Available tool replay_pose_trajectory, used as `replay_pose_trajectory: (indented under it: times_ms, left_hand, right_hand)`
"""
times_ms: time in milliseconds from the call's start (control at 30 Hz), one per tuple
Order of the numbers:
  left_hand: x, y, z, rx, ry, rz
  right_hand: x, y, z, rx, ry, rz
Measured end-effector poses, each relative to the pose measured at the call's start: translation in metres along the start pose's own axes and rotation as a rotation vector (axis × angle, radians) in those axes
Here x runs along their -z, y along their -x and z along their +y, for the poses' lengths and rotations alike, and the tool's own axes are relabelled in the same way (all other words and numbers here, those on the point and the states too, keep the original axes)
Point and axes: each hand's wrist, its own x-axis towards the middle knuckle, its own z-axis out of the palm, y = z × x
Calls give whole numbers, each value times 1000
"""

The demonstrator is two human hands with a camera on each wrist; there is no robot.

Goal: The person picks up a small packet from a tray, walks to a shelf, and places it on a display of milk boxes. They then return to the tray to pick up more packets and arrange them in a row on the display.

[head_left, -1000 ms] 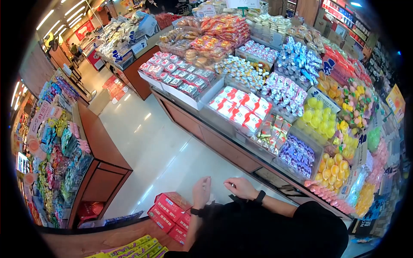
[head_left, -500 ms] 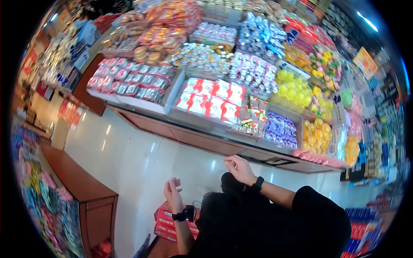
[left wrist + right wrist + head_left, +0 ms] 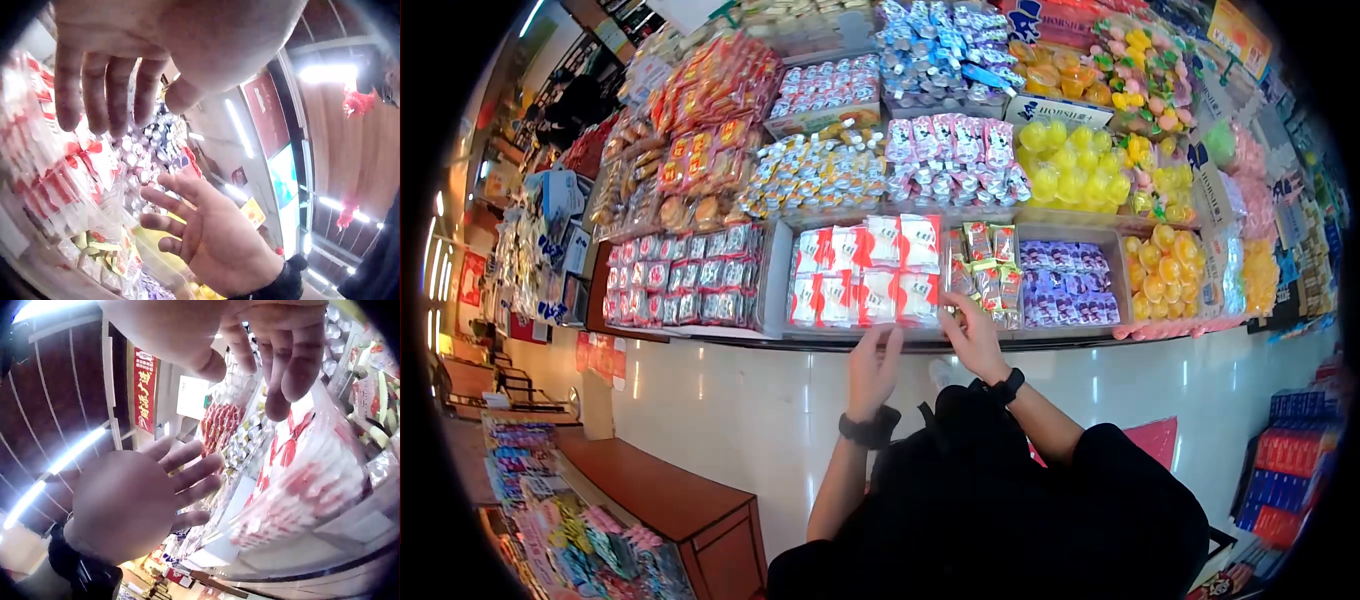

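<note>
Well, silver packets (image 3: pixel 685 277) lie left of the box (image 3: pixel 776 285). Red-and-white packets (image 3: pixel 880 283) sit inside it, and neither hand has one yet. At its front, the left hand (image 3: pixel 873 375) has loose, open fingers, holding nothing. By its front right corner, the right hand (image 3: pixel 977 345) is open and empty too.

Glossy wrappers above a shiny floor

The red-and-white packets (image 3: pixel 881 264) look like smooth, glossy plastic, inside a clear, shiny plastic bin (image 3: pixel 777 290). Silver packets (image 3: pixel 710 275) have a metallic sheen. Yellow cups (image 3: pixel 1072 170) look like translucent, glossy plastic. The brown cabinet (image 3: pixel 655 490) resembles smooth wood. The pale floor (image 3: pixel 700 395) is polished and reflective; the black sleeve (image 3: pixel 1135 480) looks like matt cloth.
</note>
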Motion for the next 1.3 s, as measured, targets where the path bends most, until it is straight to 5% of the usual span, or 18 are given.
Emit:
replay_pose_trajectory:
  times_ms: [267,500,700,833,967,1067,1300]
  left_hand:
    - [-48,-136,-40,-205,-307,75]
    - [-82,-154,-61,13,-221,359]
    - [-74,-162,-45,-28,-295,191]
    - [-59,-150,-36,-30,-271,250]
    - [-11,-112,-4,-32,-124,247]
    - [9,-79,-22,-195,-77,392]
    - [82,37,-41,-24,255,458]
  right_hand:
    - [-9,-72,24,-18,19,-141]
    - [-9,-86,23,-251,-310,-237]
    - [-14,-92,19,-231,-228,-265]
    - [-16,-96,31,-44,-68,-268]
    - [-18,-99,13,-159,-87,-268]
    - [-37,-98,-9,-139,14,-382]
    - [-113,-53,-76,6,116,-883]
